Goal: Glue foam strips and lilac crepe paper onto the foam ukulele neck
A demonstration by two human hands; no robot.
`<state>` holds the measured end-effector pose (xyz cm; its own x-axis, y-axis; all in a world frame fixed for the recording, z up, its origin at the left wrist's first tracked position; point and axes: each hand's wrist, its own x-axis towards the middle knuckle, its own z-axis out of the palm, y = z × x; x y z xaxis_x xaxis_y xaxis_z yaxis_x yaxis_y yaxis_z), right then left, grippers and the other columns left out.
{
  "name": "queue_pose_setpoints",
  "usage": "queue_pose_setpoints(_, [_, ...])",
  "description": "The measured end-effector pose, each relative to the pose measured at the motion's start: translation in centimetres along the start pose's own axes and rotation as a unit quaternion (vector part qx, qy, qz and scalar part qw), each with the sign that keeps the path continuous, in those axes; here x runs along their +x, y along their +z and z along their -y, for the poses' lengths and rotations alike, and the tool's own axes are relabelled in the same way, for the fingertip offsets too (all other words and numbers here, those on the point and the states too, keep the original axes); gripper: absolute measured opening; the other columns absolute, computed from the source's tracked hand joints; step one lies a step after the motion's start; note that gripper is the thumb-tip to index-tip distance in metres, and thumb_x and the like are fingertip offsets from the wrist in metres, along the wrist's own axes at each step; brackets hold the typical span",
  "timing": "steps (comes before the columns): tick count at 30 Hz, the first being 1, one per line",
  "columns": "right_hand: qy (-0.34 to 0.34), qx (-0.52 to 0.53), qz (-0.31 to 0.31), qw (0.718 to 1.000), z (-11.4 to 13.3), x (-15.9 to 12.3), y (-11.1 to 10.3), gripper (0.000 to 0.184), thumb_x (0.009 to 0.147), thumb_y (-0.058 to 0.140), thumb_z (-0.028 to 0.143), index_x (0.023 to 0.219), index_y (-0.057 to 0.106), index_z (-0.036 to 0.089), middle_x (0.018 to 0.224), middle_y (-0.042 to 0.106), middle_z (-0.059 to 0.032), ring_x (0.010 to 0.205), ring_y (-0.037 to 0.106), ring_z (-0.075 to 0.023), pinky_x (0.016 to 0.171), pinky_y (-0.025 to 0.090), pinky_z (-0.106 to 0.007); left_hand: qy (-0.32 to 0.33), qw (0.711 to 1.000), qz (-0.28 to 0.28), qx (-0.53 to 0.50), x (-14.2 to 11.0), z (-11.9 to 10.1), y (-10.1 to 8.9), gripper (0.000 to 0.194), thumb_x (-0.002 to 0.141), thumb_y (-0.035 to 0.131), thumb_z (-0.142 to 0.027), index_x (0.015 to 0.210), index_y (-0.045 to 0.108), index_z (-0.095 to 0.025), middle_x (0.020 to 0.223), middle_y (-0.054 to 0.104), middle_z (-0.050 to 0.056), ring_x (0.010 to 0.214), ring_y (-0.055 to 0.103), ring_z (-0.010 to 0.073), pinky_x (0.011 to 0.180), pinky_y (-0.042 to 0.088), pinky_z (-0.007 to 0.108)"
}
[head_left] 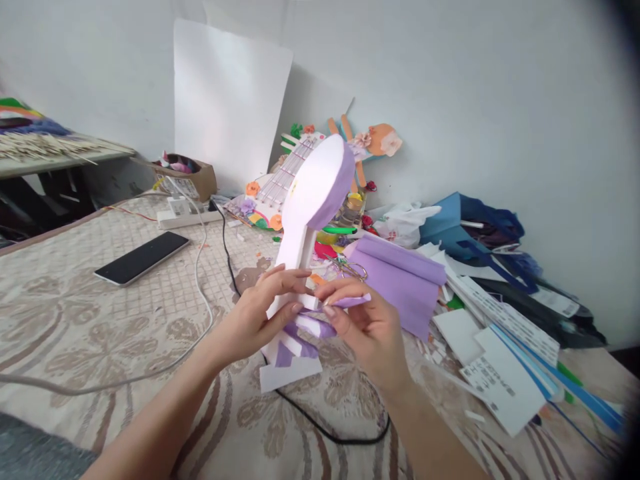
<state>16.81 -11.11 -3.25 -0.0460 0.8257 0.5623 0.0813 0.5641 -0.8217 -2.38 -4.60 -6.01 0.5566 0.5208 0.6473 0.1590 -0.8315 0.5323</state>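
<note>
A white foam-board craft model (315, 180) with a rounded top and a narrow neck stands tilted in front of me. Purple paper covers the side edge of its head, and more purple shows on the slatted lower pieces. My left hand (270, 303) is closed around the lower part, thumb in front and fingers behind. Between the thumb and fingers of my right hand (367, 327) is pinched a narrow purple paper strip (353, 301), whose inner end meets the white slat by my left fingertips. Beneath the model lies a white piece (290, 375).
A phone (143, 259) and a white cable (204, 267) lie left on the patterned tablecloth. Behind the model are scissors (350, 268), a purple paper roll (395, 280) and a flower-decorated craft (280, 180). White board scraps (505, 387) are piled right. A black cable (345, 440) runs in front.
</note>
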Motion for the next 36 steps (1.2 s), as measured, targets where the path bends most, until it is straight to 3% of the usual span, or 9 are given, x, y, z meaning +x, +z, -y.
queue_pose_setpoints(8, [0.004,0.022,-0.012,1.000,0.2,-0.2,0.6,0.015,0.091,0.065,0.013,0.093,0.069,0.027,0.102,0.069,-0.0017,0.102,0.065,-0.0190,0.093,0.050,-0.038,-0.011,0.999,-0.035,-0.037,-0.1,0.1,0.2,0.016,0.097,0.053,-0.015,0.109,0.047,-0.024,0.123,0.070,0.009,0.135,0.055,0.0214,0.120,0.036,0.050])
queue_pose_setpoints(13, [0.009,0.042,-0.021,0.999,0.2,0.0,0.8,0.015,0.091,0.065,0.012,0.093,0.069,0.026,0.100,0.069,-0.0011,0.100,0.065,-0.0177,0.090,0.051,-0.035,-0.001,0.999,-0.010,-0.034,0.1,0.0,-0.1,0.013,0.096,0.053,-0.013,0.106,0.051,-0.022,0.121,0.071,0.009,0.135,0.055,0.0222,0.120,0.036,0.046])
queue_pose_setpoints(19, [0.026,0.071,-0.039,0.996,0.3,-0.1,1.2,0.016,0.092,0.063,0.011,0.092,0.067,0.026,0.098,0.070,0.0002,0.098,0.066,-0.0154,0.089,0.052,-0.031,0.011,0.999,0.024,-0.031,-0.1,0.1,-0.5,0.024,0.090,0.057,-0.014,0.112,0.050,-0.020,0.130,0.066,0.011,0.138,0.051,0.0231,0.123,0.030,0.043])
queue_pose_setpoints(22, [0.030,0.072,-0.048,0.996,0.3,-0.2,1.3,0.016,0.091,0.064,0.011,0.091,0.068,0.026,0.097,0.070,0.0002,0.098,0.066,-0.0152,0.088,0.052,-0.030,0.013,0.999,0.024,-0.031,-0.1,0.1,-0.5,0.027,0.087,0.057,-0.011,0.112,0.050,-0.021,0.125,0.068,0.010,0.138,0.051,0.0230,0.123,0.030,0.043])
queue_pose_setpoints(28, [0.038,0.063,-0.061,0.995,0.3,0.0,1.4,0.015,0.091,0.065,0.012,0.089,0.069,0.026,0.095,0.071,0.0005,0.097,0.066,-0.0148,0.086,0.052,-0.029,0.023,0.998,0.046,-0.032,0.4,0.1,-1.0,0.027,0.088,0.053,-0.008,0.112,0.049,-0.021,0.115,0.070,0.008,0.139,0.051,0.0224,0.121,0.034,0.042])
queue_pose_setpoints(36, [0.053,0.058,-0.070,0.994,0.3,0.4,1.1,0.013,0.090,0.066,0.014,0.089,0.070,0.026,0.096,0.071,0.0006,0.096,0.066,-0.0147,0.088,0.052,-0.029,0.022,0.997,0.079,0.011,1.2,-0.3,-1.8,0.020,0.093,0.053,-0.014,0.112,0.050,-0.021,0.129,0.064,0.011,0.137,0.052,0.0229,0.111,0.045,0.038])
